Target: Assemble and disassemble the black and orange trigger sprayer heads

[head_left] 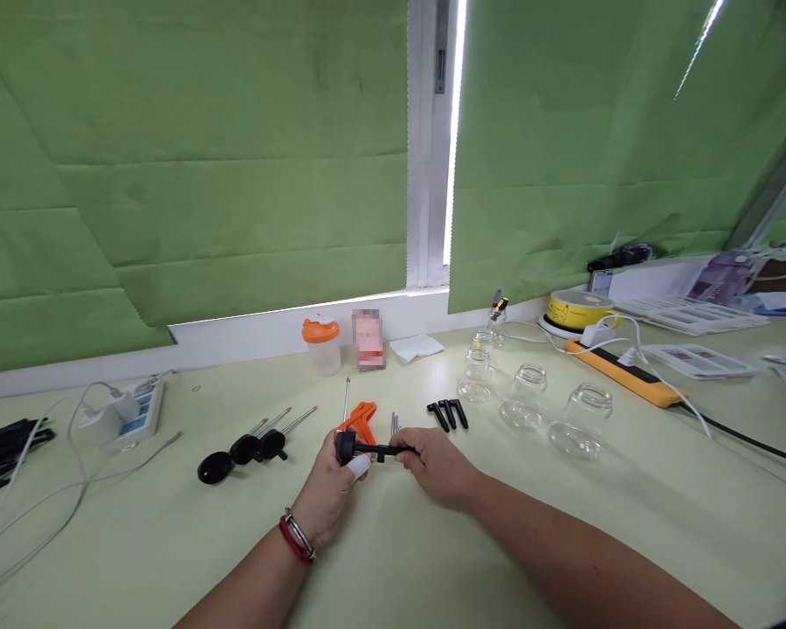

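My left hand (331,494) is closed around a round black lid (345,447), with white wrapping on the thumb. A thin metal rod (347,397) points up just beyond that hand; whether it joins the lid is hidden. Between finger and thumb, my right hand (436,463) grips a black crank arm (393,450) that reaches across to the lid. Just beyond the hands lie orange plastic pieces (365,421) and a few small metal pins (395,424). Several short black handles (448,413) rest to the right. Black lids with metal rods (245,449) lie at left.
Several clear glass jars (580,424) stand on the right. Behind are an orange-lidded cup (321,345), a pink box (368,341) and a tissue (417,348). An orange power strip (622,374) lies far right; a white one (141,415) with cables is at left.
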`<state>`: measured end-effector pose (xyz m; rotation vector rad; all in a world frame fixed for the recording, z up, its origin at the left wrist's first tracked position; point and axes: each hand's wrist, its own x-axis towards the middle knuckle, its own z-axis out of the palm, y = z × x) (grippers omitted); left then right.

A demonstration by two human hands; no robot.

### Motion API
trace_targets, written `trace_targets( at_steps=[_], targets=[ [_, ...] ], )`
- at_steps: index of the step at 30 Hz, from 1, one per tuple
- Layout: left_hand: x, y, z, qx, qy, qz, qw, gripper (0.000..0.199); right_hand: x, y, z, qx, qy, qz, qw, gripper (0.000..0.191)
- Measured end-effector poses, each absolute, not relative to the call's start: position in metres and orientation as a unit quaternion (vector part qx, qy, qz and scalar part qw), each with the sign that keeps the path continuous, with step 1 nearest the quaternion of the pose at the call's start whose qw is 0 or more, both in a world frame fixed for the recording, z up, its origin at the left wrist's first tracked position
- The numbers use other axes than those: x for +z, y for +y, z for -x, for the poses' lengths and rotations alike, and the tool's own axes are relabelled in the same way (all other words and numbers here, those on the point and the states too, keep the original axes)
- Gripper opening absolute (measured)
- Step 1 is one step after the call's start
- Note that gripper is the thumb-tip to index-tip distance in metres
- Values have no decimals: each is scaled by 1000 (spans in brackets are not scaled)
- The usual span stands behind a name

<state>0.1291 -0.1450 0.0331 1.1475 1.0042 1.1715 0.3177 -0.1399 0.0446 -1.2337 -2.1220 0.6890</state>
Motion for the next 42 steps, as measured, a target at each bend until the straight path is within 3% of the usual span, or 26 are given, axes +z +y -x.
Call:
trace_targets(
  at_steps=[13, 19, 23, 32, 35, 42],
  targets=[
    [32, -145, -130, 486, 433, -514, 559, 33, 41, -140, -316, 271, -797, 448, 302, 21],
    [36, -151, -130, 495, 442, -534, 524, 41, 45, -149, -312, 305, -803, 406, 312, 38],
    [45, -155, -131, 528, 451, -536, 480, 54, 41, -154, -306, 355, -793, 379, 319, 46],
    [40, -158, -134, 573, 395, -616, 369, 41, 28, -160, -293, 545, -697, 331, 328, 36],
    [42, -161, -133, 540, 398, -677, 302, 54, 32, -163, -290, 592, -668, 298, 339, 32],
    [50, -162, -126, 441, 429, -774, 146, 93, 35, -161, -287, 670, -584, 278, 365, 54]
  ],
)
